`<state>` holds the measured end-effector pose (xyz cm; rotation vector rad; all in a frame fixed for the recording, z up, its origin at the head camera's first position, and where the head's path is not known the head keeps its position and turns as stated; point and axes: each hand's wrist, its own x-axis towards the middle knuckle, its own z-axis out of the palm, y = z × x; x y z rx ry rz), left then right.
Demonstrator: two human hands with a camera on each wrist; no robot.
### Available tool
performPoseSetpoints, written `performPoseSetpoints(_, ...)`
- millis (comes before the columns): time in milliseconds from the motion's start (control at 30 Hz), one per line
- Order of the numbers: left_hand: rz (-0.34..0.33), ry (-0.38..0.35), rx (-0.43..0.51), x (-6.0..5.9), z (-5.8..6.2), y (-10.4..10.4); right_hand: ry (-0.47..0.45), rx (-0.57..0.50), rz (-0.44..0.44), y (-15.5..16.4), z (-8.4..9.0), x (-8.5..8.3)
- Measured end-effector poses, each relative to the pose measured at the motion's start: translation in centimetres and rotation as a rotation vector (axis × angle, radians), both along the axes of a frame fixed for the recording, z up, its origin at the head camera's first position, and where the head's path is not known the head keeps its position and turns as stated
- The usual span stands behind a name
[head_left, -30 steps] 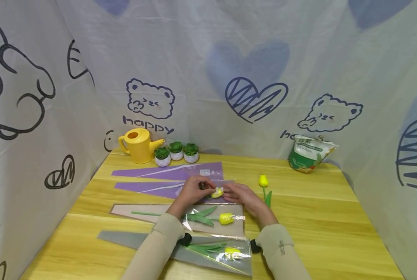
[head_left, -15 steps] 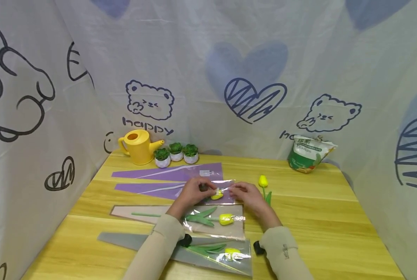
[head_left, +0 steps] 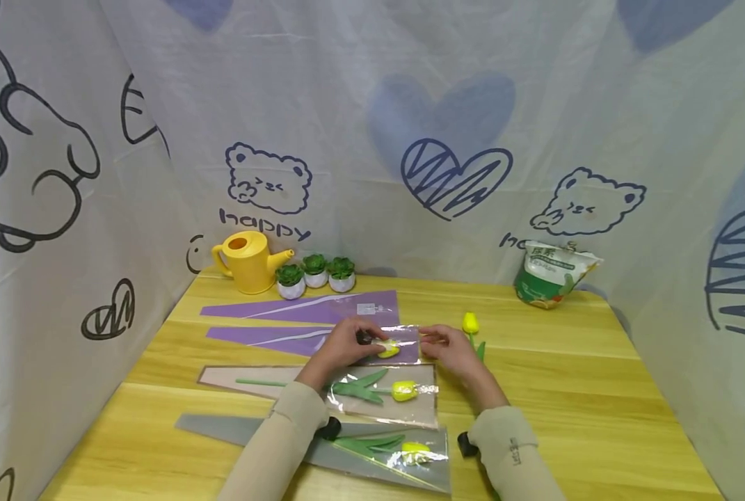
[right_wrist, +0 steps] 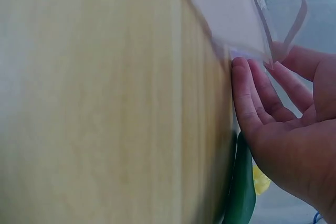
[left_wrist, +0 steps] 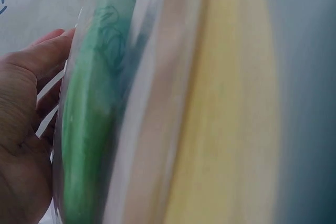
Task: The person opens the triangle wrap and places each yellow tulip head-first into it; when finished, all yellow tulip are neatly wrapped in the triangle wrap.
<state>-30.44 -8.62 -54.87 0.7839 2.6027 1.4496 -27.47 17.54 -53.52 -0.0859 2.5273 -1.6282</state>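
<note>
My left hand (head_left: 343,342) bends over a purple flower sleeve with a clear front (head_left: 410,345), thumb and forefinger pinching at a yellow tulip (head_left: 389,349). The tulip's stem and leaves are mostly hidden under that hand. At the sleeve's right end, my right hand (head_left: 452,351) pinches the film edge; in the right wrist view its fingertips (right_wrist: 239,64) meet there, close to the table. In the left wrist view, a blurred sleeve with a green leaf (left_wrist: 86,129) stands in front of the left hand (left_wrist: 23,124).
Nearer me lie a pink sleeve (head_left: 425,410) and a grey sleeve (head_left: 222,426), each with a tulip. Behind is another purple sleeve (head_left: 297,306). A loose tulip (head_left: 470,323) lies right. At the back stand a yellow watering can (head_left: 250,263), potted succulents (head_left: 315,271) and a green-white bag (head_left: 550,277).
My right hand has drawn away from the tulip to the right, out to the sleeve's end. The tulip's bloom sits slightly lower in view. My left hand has barely moved.
</note>
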Motion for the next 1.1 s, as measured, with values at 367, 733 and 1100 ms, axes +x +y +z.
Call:
performPoseSetpoints(367, -0.014, -0.03, 0.01, 0.5, -0.3, -0.1, -0.031, 0.026, -0.008, 0.2, -0.5, 0.2)
performPoseSetpoints(733, -0.022, -0.038, -0.002, 0.6, -0.1, -0.1, 0.006, 0.074, 0.058, 0.8, 1.3, 1.4)
performPoseSetpoints(1100, -0.062, -0.032, -0.057, 0.5, 0.7, -0.3, 0.081, 0.151, 0.077, 4.7, 4.2, 3.9)
